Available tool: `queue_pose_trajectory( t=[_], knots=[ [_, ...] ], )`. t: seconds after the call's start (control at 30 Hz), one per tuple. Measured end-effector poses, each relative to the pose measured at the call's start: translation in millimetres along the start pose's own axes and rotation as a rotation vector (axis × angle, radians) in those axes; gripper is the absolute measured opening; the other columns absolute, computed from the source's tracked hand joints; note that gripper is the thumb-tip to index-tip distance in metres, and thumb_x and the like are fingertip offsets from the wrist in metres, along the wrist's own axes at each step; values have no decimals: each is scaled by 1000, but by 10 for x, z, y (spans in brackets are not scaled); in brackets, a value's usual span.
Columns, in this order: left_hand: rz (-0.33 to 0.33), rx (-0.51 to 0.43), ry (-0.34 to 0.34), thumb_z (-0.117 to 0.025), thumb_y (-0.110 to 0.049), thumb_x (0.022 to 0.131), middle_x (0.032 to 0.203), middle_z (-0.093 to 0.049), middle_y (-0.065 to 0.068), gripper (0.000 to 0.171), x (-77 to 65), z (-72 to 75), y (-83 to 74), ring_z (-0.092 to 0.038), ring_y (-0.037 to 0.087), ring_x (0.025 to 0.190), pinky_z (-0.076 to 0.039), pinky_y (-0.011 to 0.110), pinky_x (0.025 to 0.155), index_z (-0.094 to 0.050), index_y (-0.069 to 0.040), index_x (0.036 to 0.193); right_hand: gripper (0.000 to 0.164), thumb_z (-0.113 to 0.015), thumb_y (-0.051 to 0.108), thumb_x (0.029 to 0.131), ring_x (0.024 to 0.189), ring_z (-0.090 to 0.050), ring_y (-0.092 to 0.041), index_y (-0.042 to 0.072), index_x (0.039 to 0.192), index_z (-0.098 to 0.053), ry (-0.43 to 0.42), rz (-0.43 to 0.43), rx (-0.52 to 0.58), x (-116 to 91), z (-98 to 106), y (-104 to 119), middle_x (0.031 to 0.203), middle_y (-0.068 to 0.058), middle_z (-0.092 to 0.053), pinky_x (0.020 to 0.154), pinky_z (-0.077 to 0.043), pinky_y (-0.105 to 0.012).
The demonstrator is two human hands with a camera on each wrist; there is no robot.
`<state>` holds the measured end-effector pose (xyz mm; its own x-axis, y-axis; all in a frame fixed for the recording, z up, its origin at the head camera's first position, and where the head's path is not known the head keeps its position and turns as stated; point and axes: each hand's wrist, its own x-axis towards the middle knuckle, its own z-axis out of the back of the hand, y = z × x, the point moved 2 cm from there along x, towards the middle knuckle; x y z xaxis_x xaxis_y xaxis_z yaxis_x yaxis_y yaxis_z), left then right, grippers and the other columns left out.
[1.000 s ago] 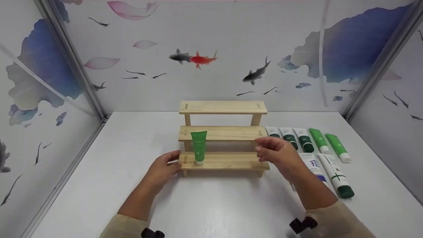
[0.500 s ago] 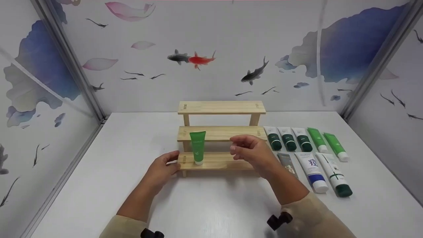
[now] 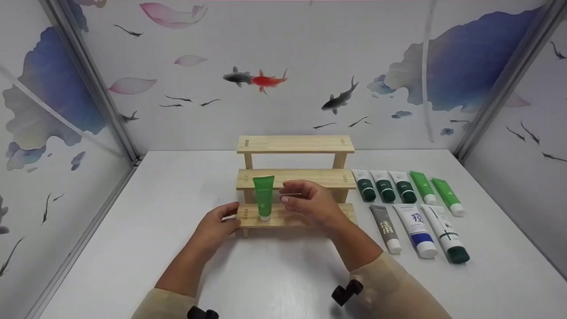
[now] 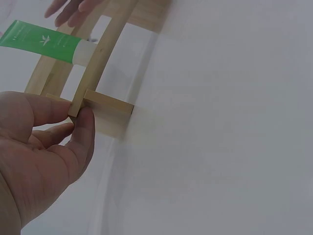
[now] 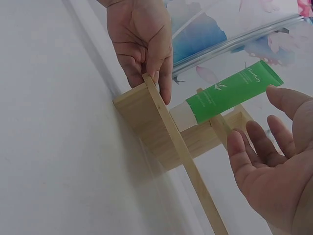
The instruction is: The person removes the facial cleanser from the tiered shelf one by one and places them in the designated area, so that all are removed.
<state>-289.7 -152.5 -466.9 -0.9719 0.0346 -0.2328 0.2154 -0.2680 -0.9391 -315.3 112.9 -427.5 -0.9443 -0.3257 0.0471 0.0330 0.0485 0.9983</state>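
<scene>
The green tube (image 3: 264,197) stands upright, cap down, on the lowest step of the wooden rack (image 3: 296,144) (left end steadied by the left hand (image 3: 218,227)), just left of the nearer right hand (image 3: 310,204), whose fingers (image 5: 254,142) are spread and empty.

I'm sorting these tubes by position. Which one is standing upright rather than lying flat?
The bright green plastic tube with a white cap, standing cap-down on the lowest step of the pale wooden three-step rack. The other tubes all lie flat on the white table.
</scene>
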Motion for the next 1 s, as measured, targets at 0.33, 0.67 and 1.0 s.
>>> queue_pose_trajectory(
  t=[0.33,0.67,1.0],
  knots=[
    [10,4,-18,-59,-8,105,162,-50,13,56,5,-15,-5,-58,30,144,-55,42,117,-48,-10,160,45,-79,4,94,119,-73,-27,6,137,-68,14,-54,48,111,-129,-78,138,-14,-71,93,-67,-45],
    [-8,-2,-11,-59,-7,104,161,-51,15,56,-6,-13,-17,-60,30,142,-56,43,116,-49,-7,160,40,-82,8,92,114,-71,-21,9,131,-72,47,-59,6,180,-274,-124,129,-10,-73,95,-66,-39],
    [-3,-8,-9,-60,-8,105,161,-51,15,56,-6,-4,-8,-60,29,141,-55,42,115,-49,-8,159,34,-83,10,92,109,-71,-19,8,125,-75,1,-34,-32,188,-284,-157,120,-8,-75,89,-66,-34]
  ],
)
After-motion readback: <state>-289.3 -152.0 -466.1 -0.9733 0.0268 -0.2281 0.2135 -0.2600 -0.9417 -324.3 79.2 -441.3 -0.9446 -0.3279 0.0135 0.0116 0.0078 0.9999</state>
